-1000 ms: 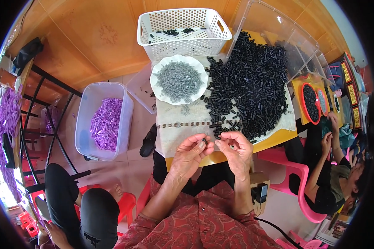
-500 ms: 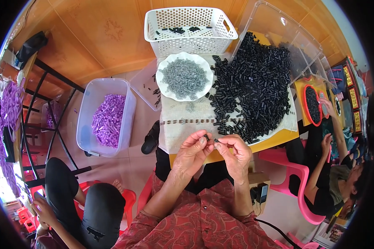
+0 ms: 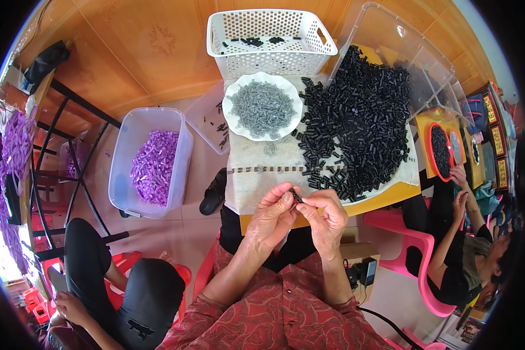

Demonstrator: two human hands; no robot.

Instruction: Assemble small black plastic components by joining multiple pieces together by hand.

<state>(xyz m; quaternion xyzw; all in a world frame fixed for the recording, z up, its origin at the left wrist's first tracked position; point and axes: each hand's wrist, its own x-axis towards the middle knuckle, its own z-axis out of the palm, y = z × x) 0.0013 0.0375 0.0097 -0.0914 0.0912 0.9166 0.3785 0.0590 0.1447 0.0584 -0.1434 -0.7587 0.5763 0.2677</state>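
Leftmost, a clear tub (image 3: 125,134) holds purple pieces (image 3: 154,169); next comes a white plate (image 3: 237,131) of pale pieces (image 3: 262,111). The left hand (image 3: 265,219), fingertips nearly together, pinches a small black piece (image 3: 298,196); the right hand (image 3: 326,221) pinches its other end. Such narrow hold could let it slip past the table (image 3: 391,195) edge.

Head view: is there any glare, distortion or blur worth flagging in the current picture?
Head view: strong glare washes out the lower-left rim; head view: fisheye distortion tips the seated co-worker at far right sideways, inside a dark surround; head view: hands and black pile are evenly lit, but the dark piece between left hand and right hand is too small for detail.
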